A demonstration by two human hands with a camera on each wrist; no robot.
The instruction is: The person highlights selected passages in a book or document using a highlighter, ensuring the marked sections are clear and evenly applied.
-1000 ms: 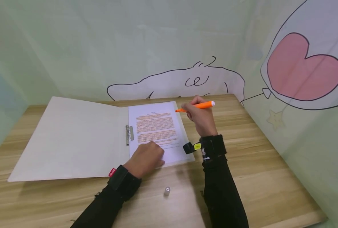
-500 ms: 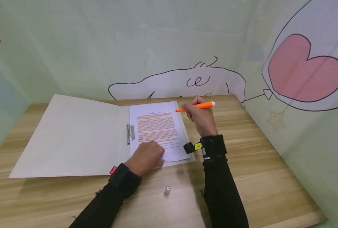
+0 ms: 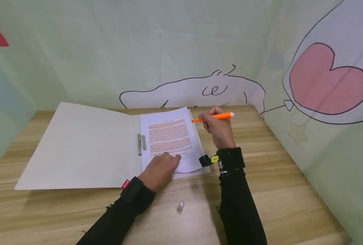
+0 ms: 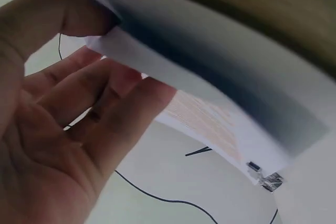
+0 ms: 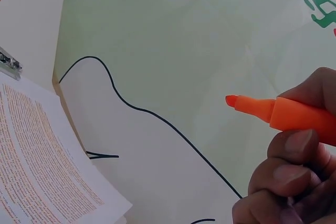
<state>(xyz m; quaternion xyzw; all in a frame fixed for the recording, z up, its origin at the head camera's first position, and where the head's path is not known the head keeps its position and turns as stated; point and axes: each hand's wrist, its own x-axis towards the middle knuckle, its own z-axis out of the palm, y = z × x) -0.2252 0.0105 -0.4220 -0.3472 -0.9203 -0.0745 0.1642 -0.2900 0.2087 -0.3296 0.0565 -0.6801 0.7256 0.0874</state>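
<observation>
A printed sheet (image 3: 172, 136), its lines coloured orange, is clipped into an open white folder (image 3: 83, 149). My left hand (image 3: 160, 168) pinches the sheet's lower edge between thumb and fingers. In the left wrist view, that edge bows up, with a dark gap under it beside the thumb (image 4: 86, 17). My right hand (image 3: 220, 132) grips an orange highlighter (image 5: 304, 116) like a pen, its uncapped tip pointing left. In the head view the tip overlaps the folder's right margin; the right wrist view shows it apart from the paper.
The highlighter's pale cap (image 3: 180, 206) stands on the wooden table (image 3: 276, 197) in front of the folder. A metal clip (image 3: 141, 144) sits at the folder's spine. Behind the table hangs a pale green backdrop (image 3: 108, 51) with cartoon drawings.
My left thumb has come up and right, and the sheet's lower edge has lifted and curved. My right hand keeps its hold on the highlighter. The head view has shifted slightly.
</observation>
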